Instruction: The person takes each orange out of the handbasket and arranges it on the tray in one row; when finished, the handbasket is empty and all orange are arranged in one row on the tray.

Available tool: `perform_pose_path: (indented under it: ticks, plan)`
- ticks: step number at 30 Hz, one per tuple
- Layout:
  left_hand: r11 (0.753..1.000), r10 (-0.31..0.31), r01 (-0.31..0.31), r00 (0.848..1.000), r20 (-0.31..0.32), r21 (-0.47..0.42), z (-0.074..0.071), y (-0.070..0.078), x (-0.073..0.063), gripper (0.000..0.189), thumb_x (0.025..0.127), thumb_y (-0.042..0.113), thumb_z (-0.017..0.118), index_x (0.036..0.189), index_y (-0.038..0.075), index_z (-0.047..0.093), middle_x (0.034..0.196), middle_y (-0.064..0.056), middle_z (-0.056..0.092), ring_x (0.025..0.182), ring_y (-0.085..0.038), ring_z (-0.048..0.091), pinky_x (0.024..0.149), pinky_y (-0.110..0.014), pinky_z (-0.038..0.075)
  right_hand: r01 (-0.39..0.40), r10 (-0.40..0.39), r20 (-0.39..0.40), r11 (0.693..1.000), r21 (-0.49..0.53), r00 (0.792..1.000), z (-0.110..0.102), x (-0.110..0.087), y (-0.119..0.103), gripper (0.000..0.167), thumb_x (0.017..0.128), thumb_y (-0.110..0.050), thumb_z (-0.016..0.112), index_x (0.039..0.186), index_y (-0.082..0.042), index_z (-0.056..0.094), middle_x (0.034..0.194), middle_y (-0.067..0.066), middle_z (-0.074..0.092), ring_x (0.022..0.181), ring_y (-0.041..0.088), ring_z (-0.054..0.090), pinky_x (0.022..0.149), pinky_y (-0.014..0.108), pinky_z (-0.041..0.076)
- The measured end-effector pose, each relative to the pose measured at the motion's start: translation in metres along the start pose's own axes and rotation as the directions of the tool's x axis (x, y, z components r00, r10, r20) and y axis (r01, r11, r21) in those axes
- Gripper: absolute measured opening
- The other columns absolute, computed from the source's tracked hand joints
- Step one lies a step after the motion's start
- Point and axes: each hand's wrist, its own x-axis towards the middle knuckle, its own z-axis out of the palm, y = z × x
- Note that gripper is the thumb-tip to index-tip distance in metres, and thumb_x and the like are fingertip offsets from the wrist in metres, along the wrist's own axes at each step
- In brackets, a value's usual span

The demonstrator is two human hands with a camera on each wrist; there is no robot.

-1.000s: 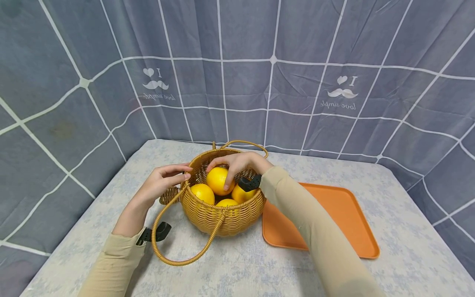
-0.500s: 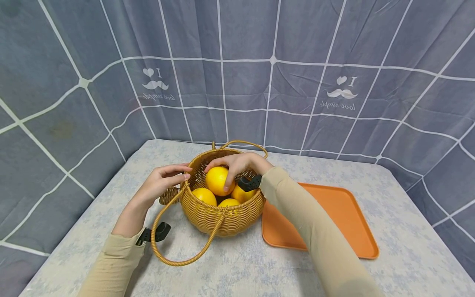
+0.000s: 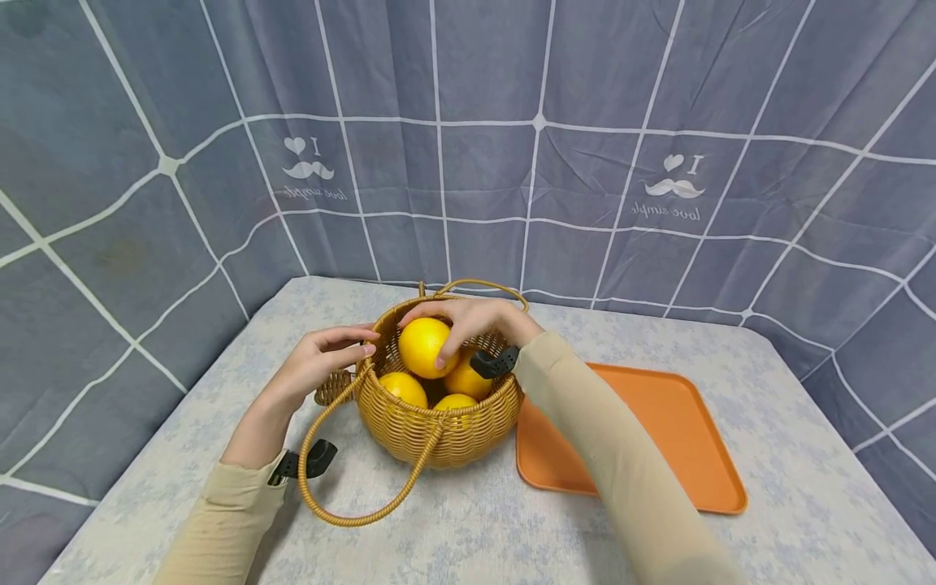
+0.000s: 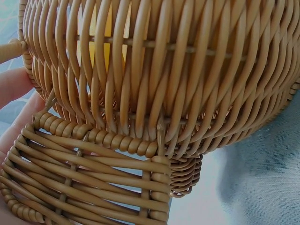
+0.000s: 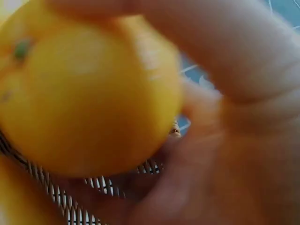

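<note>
My right hand (image 3: 471, 318) grips an orange (image 3: 422, 348) between thumb and fingers, inside the wicker basket (image 3: 431, 439). In the right wrist view that same orange (image 5: 89, 93) looks large, its green stem end showing. Three other oranges lie lower in the basket: one at the left (image 3: 405, 388), one at the front (image 3: 455, 403) and one at the right (image 3: 468, 378), partly covered by my wrist strap. My left hand (image 3: 314, 361) touches the basket's left rim with nearly straight fingers. From the left wrist, the woven wall (image 4: 140, 70) hides most of that hand.
An orange tray (image 3: 658, 422) lies right of the basket, partly under my right forearm. One basket handle (image 3: 358, 520) flops forward onto the patterned tablecloth (image 3: 497, 536); the other handle (image 3: 483, 282) stands at the back. A grey checked curtain (image 3: 483, 162) encloses the table.
The right hand has raised its orange slightly, shifting it a little left and away inside the basket. The oranges beneath have settled a bit. My left hand stays at the rim.
</note>
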Motion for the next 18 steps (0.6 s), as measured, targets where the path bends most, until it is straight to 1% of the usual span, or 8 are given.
perform_pose_path:
  ticks: [2,5,7,9,11,13,15,18]
  plan:
    - [1.0,0.0,0.0,1.0,0.0,0.002,0.0,0.0,0.0,0.04,0.091,0.029,0.063,0.12,0.001,0.062,0.14,-0.012,0.046,0.123,-0.031,0.045,0.089,-0.05,0.042,0.036,-0.035,-0.025,0.999,0.031,0.999,-0.002,-0.003,-0.003,0.08,0.069,-0.018,0.079,0.14,-0.019,0.041,0.131,0.002,0.045,0.107,0.022,0.05,0.088,0.036,0.046]
    - [1.0,0.0,0.0,1.0,-0.002,0.002,0.0,-0.001,0.0,0.041,0.091,0.029,0.063,0.121,0.001,0.062,0.14,-0.012,0.046,0.123,-0.03,0.045,0.089,-0.05,0.042,0.093,-0.088,-0.048,0.99,0.108,0.995,-0.005,-0.009,-0.008,0.081,0.07,-0.013,0.077,0.141,-0.015,0.039,0.131,0.006,0.046,0.109,0.026,0.05,0.089,0.039,0.045]
    - [1.0,-0.001,0.001,1.0,-0.003,0.001,0.0,-0.001,0.0,0.041,0.091,0.029,0.063,0.121,0.001,0.062,0.139,-0.011,0.046,0.123,-0.03,0.045,0.089,-0.049,0.042,0.129,-0.12,-0.069,0.979,0.155,0.99,-0.007,-0.014,-0.011,0.081,0.071,-0.01,0.076,0.142,-0.013,0.037,0.13,0.009,0.045,0.109,0.028,0.049,0.09,0.04,0.045]
    - [1.0,0.0,0.0,1.0,-0.005,0.001,0.0,0.0,0.0,0.04,0.091,0.029,0.063,0.12,0.001,0.062,0.139,-0.011,0.047,0.123,-0.029,0.045,0.088,-0.046,0.043,0.181,-0.162,-0.106,0.965,0.191,0.981,-0.011,-0.02,-0.013,0.081,0.071,-0.007,0.074,0.142,-0.01,0.035,0.13,0.012,0.045,0.11,0.03,0.048,0.09,0.042,0.045]
    - [1.0,0.003,-0.003,1.0,-0.005,0.004,0.0,0.0,0.0,0.04,0.091,0.028,0.063,0.12,0.001,0.062,0.139,-0.011,0.047,0.123,-0.029,0.045,0.086,-0.042,0.044,0.224,-0.192,-0.164,0.953,0.205,0.967,-0.015,-0.03,-0.014,0.081,0.072,-0.006,0.073,0.143,-0.008,0.033,0.131,0.013,0.044,0.11,0.03,0.047,0.091,0.042,0.044]
    - [1.0,0.008,-0.008,1.0,-0.003,0.005,-0.001,0.0,0.0,0.04,0.091,0.028,0.063,0.12,0.001,0.062,0.139,-0.011,0.047,0.123,-0.029,0.045,0.085,-0.038,0.045,0.272,-0.222,-0.225,0.936,0.223,0.949,-0.02,-0.041,-0.012,0.082,0.073,-0.006,0.074,0.143,-0.007,0.032,0.133,0.014,0.042,0.111,0.03,0.046,0.091,0.041,0.043]
    - [1.0,0.01,-0.01,1.0,-0.001,0.007,-0.001,0.0,0.0,0.04,0.091,0.028,0.063,0.12,0.0,0.062,0.139,-0.011,0.047,0.122,-0.029,0.045,0.084,-0.036,0.045,0.317,-0.248,-0.285,0.92,0.229,0.926,-0.023,-0.055,-0.01,0.083,0.073,-0.009,0.075,0.143,-0.006,0.031,0.135,0.014,0.04,0.112,0.03,0.046,0.091,0.04,0.043]
    - [1.0,0.011,-0.011,1.0,-0.001,0.008,-0.001,0.0,0.001,0.039,0.091,0.027,0.063,0.12,0.0,0.062,0.139,-0.011,0.047,0.122,-0.028,0.046,0.084,-0.036,0.046,0.387,-0.286,-0.357,0.887,0.253,0.889,-0.025,-0.076,-0.006,0.087,0.073,-0.017,0.079,0.144,-0.008,0.03,0.137,0.013,0.037,0.112,0.03,0.046,0.09,0.04,0.045]
